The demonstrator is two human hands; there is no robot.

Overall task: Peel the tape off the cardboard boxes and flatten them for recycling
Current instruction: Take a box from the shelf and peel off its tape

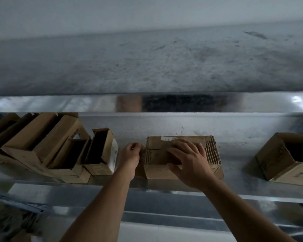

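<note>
Many open boxes [42, 145] piled left on the metal shelf [234, 135]. Left hand [130, 154] curled at the left end of the shut box [157, 171], maybe pinching tape, cannot tell. Right hand [189, 161] flat on top, pressing. Tug too hard: snaps tape, or slides box off.

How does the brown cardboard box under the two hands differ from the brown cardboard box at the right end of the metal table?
The middle brown cardboard box is closed on top; the right brown cardboard box is open, its inside dark. The left hand and right hand touch the middle box; nothing touches the right box. Both stand on the shiny metal table.
</note>
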